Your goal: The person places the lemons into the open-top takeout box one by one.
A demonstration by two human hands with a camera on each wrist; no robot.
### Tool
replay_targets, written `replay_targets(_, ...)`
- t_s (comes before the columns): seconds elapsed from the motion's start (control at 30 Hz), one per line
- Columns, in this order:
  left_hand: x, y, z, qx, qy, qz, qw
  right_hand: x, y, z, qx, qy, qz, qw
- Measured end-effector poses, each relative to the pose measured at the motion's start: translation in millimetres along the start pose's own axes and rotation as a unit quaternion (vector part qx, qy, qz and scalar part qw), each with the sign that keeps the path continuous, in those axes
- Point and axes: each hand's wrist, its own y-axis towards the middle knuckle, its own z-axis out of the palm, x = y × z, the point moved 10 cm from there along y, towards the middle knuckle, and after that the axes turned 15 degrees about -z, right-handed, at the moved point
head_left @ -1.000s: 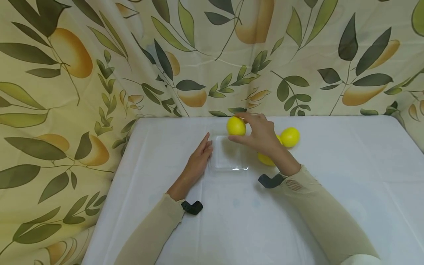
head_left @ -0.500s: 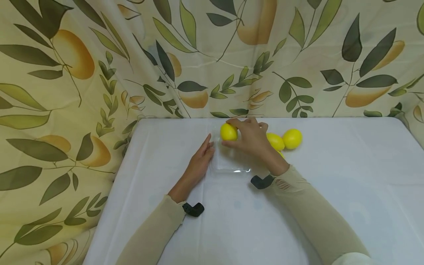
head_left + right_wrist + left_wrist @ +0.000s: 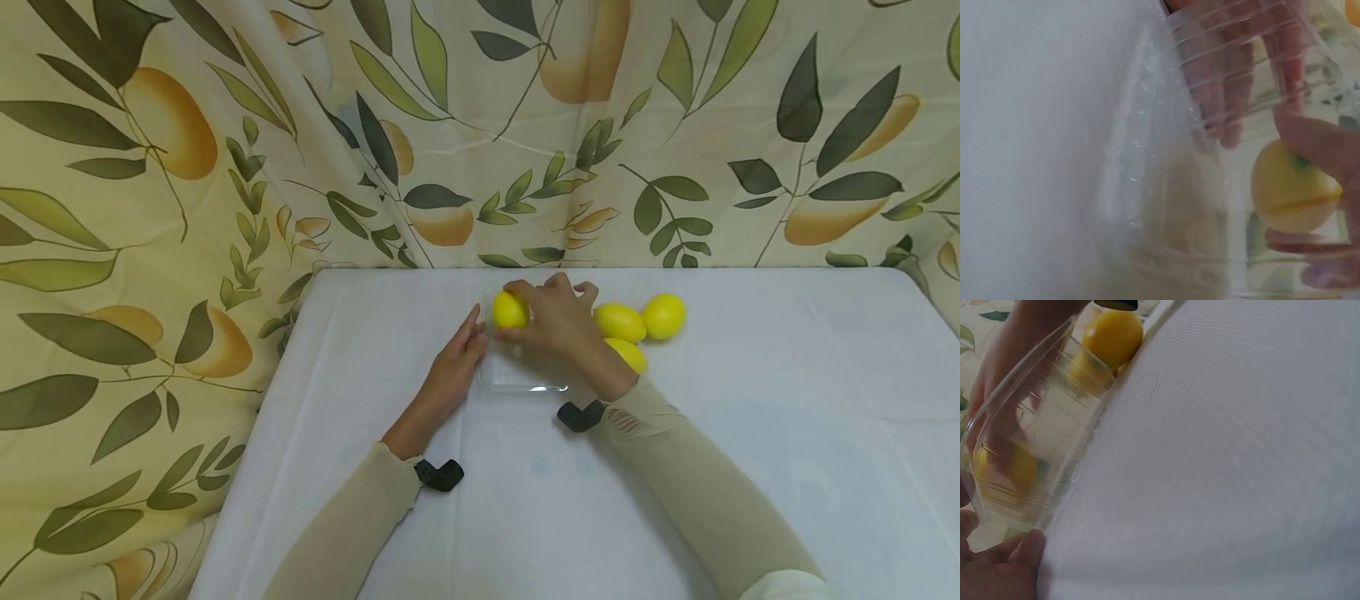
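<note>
My right hand (image 3: 557,323) pinches a yellow lemon (image 3: 509,309) between thumb and fingers at the back left part of a clear plastic box (image 3: 525,387). Through the box's ribbed wall, the left wrist view shows this lemon low inside it. Against the left side of the box rests my left hand (image 3: 448,367), its fingers straight along the wall. In the right wrist view, the left hand's fingers (image 3: 1232,119) show through the clear plastic, and the held lemon (image 3: 1291,187) has a green mark near its top.
Just right of the box lie more lemons: one behind the right wrist (image 3: 619,322), one at the far right (image 3: 664,316) and one partly hidden by the forearm (image 3: 628,355). A white cloth (image 3: 510,517) covers the table. Behind it hangs a leaf-patterned curtain (image 3: 450,125).
My right hand has moved left and down with the lemon, from above the box's back edge into the box. The lemons on the right have come into fuller view. My left hand stays put.
</note>
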Motion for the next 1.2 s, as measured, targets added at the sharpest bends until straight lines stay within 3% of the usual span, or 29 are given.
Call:
replay_targets(0.3,0.3,-1.1,0.7,-0.005,0.006,0.003,1.0000,-1.6,-1.7,13.7,0.009,-0.012,0.008,1.000)
replay_targets(0.7,-2.7,-2.8,-1.0,-0.010,0.020,0.010,0.9997,-1.0,-2.1,15.2,0.013,-0.035,0.002,0.999)
replay_targets(0.97,-1.8,-2.6,0.0,-0.013,0.026,0.012,0.9995,0.4,-4.3,12.4,0.018,-0.051,-0.004,0.999)
replay_targets(1.2,-2.4,-1.0,-0.6,-0.017,0.026,0.011,0.9995,1.5,-10.5,-1.4,0.002,-0.054,-0.007,0.999)
